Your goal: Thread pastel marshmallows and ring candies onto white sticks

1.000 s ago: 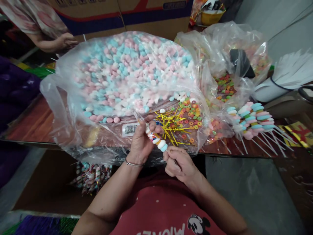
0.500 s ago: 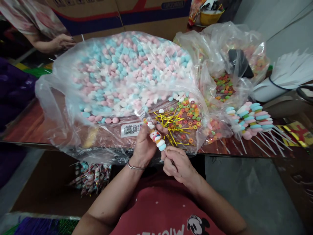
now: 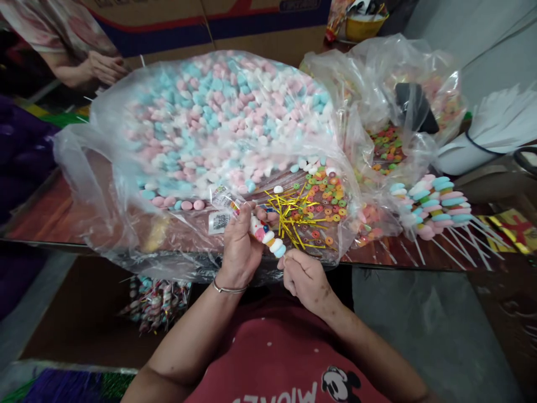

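Observation:
A marshmallow skewer [image 3: 277, 248] with pale blue, white and yellowish pieces slants between my hands in the head view. My left hand [image 3: 240, 249] is closed around its upper part, where a clear printed wrapper [image 3: 224, 198] covers the candy and sticks out past my fingers. At the lower end, my right hand [image 3: 308, 280] pinches just below the blue piece; the stick itself is hidden in those fingers. Gold twist ties [image 3: 289, 215] and loose gummy rings [image 3: 329, 196] lie on the plastic just beyond my hands.
A large clear bag of marshmallows [image 3: 218, 117] spreads over the table. Unwrapped marshmallow skewers [image 3: 438, 201] lie at right, near white sticks [image 3: 499, 123]. Below left, a cardboard box [image 3: 79, 313] holds wrapped skewers [image 3: 159, 302]. Another person's hand [image 3: 107, 68] is at far left.
My left hand has shifted slightly left and up along the skewer. More of the clear wrapper now shows beyond it. The right hand keeps its pinch at the lower end.

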Tool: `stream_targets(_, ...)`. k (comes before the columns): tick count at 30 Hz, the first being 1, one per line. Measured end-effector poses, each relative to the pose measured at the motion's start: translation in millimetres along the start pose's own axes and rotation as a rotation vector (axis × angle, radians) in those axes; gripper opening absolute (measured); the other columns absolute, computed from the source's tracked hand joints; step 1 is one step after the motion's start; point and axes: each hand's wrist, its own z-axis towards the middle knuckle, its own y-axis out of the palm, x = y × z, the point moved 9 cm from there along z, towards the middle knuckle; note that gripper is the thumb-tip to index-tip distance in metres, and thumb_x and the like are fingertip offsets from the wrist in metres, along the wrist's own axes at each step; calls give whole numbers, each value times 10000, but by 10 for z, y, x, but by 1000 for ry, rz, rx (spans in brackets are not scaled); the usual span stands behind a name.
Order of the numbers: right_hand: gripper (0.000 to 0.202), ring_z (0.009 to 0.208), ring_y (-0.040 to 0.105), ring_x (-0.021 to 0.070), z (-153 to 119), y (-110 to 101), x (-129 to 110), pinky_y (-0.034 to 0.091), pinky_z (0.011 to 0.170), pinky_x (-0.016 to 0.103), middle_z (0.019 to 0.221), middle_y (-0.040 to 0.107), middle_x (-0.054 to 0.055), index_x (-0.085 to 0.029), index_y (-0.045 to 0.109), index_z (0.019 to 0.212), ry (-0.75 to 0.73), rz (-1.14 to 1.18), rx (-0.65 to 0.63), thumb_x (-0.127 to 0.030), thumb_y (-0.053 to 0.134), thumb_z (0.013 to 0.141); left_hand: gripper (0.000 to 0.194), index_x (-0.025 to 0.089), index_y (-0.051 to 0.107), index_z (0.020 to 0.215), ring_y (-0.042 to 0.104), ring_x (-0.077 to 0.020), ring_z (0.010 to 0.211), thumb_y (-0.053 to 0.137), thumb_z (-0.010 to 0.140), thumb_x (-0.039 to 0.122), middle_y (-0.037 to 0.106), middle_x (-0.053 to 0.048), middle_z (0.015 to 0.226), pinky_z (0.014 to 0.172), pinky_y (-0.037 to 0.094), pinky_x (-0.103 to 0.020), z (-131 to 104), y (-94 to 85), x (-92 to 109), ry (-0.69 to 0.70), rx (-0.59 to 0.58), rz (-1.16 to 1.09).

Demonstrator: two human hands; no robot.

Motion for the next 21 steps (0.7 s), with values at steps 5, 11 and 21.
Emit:
stream_targets(5,204,384,356,53,-7,48,8,290,410,184,443,389,-104,-199,496,761,-48,-125,-8,-337,444,901,357,169,618,851,653,-115,648,836,661,379,612,41,662,683,522,-237,-82,78,-94,2,-48,66)
stream_targets(11,210,280,193,35,50,172,88,214,324,172,334,321,-129,-185,527,695,124,434,-135,-351,519,823,354,164,632,852,659,-124,642,819,676,408,621,30,648,633,519,-218,-133,112,-288,-170,-120,16)
stream_targets(21,214,256,153,22,34,289,159,212,299,154,317,301,-141,-170,553,689,248,596,-256,-360,586,784,388,158,623,870,608,-94,537,866,613,318,560,74,567,645,530,-242,64,67,7,-21,-88,35)
